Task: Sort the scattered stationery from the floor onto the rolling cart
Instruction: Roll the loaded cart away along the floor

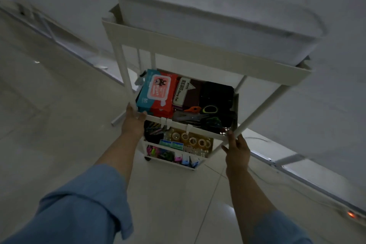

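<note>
**Cart loaded, floor looks done**

Both hands grip the cart [198, 49]: left hand [133, 125] curled round its left post, right hand [236, 149] round the right. Between them lie tape rolls [191, 140] and pens [152, 127]. Just beyond are wipes [158, 93] and scissors [210, 119]. No stationery shows on the tiles [59, 125], so sorting looks finished. Farthest, a grey box [217, 25] tops the cart.

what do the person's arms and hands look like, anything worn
Left hand and right hand are bare, no gloves. The left sleeve and right sleeve are loose blue fabric, pushed back off the forearms. No watch or ring shows.
</note>
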The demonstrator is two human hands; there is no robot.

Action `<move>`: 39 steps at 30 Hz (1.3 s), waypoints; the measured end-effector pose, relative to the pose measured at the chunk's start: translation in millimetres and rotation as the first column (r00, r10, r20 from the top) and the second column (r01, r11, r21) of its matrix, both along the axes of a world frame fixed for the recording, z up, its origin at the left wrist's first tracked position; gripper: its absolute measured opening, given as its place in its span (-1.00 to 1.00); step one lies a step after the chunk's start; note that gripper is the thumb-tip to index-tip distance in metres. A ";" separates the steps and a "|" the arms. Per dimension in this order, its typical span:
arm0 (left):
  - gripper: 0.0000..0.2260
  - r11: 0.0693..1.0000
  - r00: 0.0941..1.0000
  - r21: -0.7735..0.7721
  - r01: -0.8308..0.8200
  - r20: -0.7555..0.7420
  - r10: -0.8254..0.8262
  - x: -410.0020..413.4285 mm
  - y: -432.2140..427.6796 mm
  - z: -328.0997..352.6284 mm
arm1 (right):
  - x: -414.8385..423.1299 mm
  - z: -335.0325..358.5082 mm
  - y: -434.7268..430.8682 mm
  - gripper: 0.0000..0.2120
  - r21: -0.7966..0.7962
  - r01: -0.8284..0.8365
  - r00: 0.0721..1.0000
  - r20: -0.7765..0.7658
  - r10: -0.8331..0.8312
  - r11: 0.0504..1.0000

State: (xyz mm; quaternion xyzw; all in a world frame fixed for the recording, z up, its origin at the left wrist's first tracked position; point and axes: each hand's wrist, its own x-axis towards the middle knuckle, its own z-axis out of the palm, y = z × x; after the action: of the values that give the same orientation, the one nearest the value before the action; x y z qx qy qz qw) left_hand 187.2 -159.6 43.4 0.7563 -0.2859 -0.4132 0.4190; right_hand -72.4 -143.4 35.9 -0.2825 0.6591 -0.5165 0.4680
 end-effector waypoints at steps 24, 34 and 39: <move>-0.58 0.997 0.967 -0.016 -0.078 -0.245 0.072 15.9 -25.7 -1.6 | 69.2 3.7 6.1 -0.55 -0.004 0.398 0.916 0.064 -0.397 0.917; -0.59 0.999 0.971 -0.043 -0.009 -0.240 -0.002 21.6 -46.7 -8.4 | 67.2 1.4 -11.7 -0.54 0.019 0.515 0.847 0.139 -0.512 0.857; -0.56 0.996 0.972 -0.020 0.085 -0.216 -0.087 24.5 -82.5 -16.2 | 60.7 4.0 -29.7 -0.54 0.022 0.499 0.842 0.225 -0.490 0.867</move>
State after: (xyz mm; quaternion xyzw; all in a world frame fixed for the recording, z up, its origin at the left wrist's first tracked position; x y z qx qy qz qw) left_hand 211.8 -242.1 27.2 0.6913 -0.2731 -0.5094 0.4336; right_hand -11.7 -173.1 39.9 -0.0522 0.6431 -0.6602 0.3846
